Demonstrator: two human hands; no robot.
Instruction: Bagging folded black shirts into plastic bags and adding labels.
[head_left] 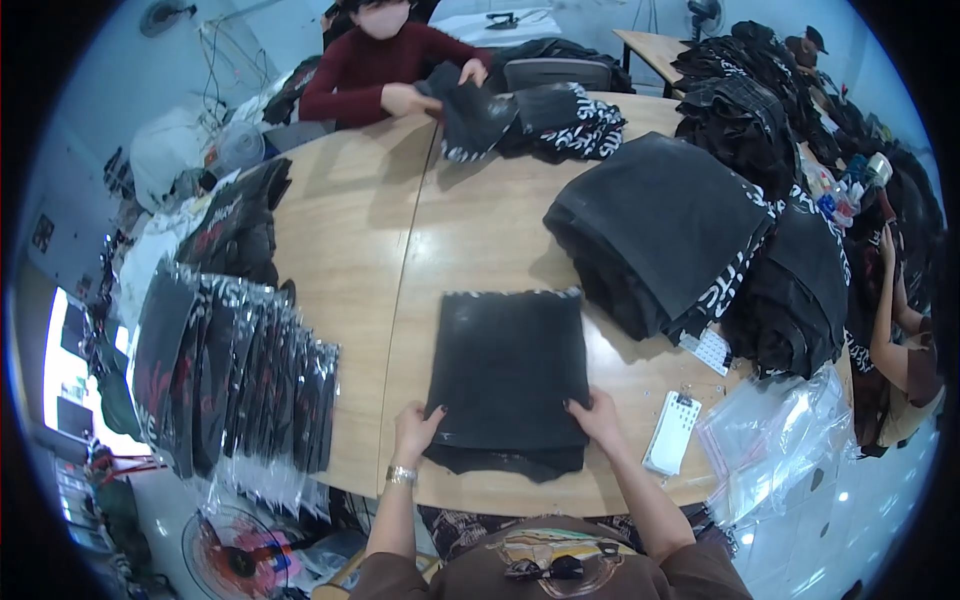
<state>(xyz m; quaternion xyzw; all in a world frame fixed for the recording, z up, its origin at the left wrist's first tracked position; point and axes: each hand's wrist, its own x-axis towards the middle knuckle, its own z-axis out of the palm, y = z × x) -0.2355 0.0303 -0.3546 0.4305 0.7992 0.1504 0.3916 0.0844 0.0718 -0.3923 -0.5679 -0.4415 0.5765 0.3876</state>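
Observation:
A folded black garment (510, 370) lies on the wooden table in front of me, roughly square, with a strip of white print along its far edge. My left hand (418, 430) grips its near left side, thumb on top and fingers tucked underneath. On the opposite side my right hand (597, 418) holds it the same way. A layer of the cloth hangs out below the near fold. To the right rests a thick stack of folded black garments (660, 220) with white lettering. A sheet of white stickers (672, 432) lies right of my right hand.
Black garments in clear bags (235, 375) line the left side. Clear plastic bags (780, 430) overhang the right table edge. Across the table (340, 240), a co-worker in a dark red top (350, 75) handles black cloth. Another person (905, 350) stands at right. A fan (235, 555) is below left.

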